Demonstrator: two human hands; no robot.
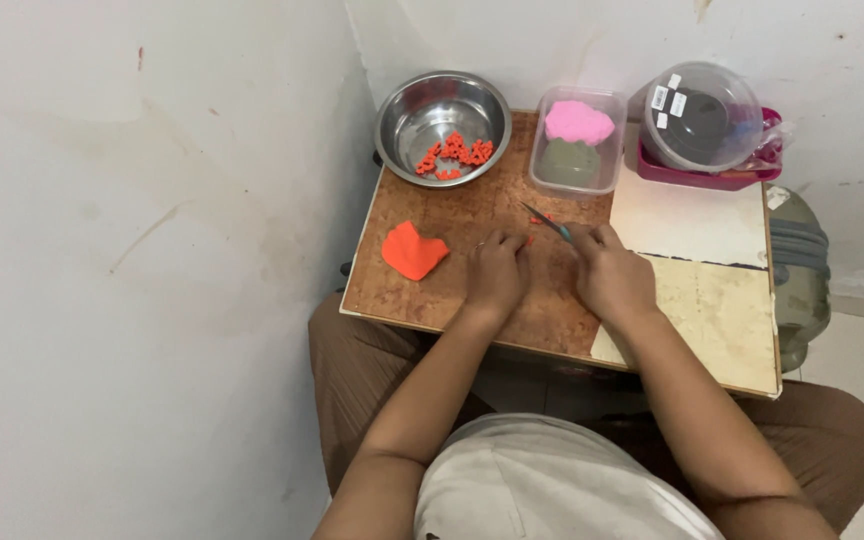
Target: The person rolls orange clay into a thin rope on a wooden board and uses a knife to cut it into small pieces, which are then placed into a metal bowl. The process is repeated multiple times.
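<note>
I sat at a small brown cork-patterned table (422, 290) pushed into a white-walled corner, my knees under it. My right hand (614, 280) was clenched around a thin knife with a teal handle and a dark blade (548, 222); that grip was firm, and the blade pointed up and to the left, its tip low over the table surface. My left hand (497, 272) lay knuckles up just beside the right one, its fingers curled down onto the table; I could not tell whether that grip pinched anything, because the fingers hid what was under them. A few tiny orange clay bits (530, 239) showed between my two hands, close to the blade.

To the left of my left hand, apart from it, lay a flat orange lump of modelling clay (413, 250) with an uneven edge. At the far left of the table stood a round stainless steel bowl (407, 112) holding a small heap of cut orange clay pieces (455, 155). Right beside the bowl stood a clear rectangular plastic tub (537, 170) with a pink lump of clay (579, 122) and a dull green lump of clay (570, 160) inside it. Farther right, a round clear plastic container (702, 115) sat on a magenta tray (704, 178), well away from both hands.
</note>
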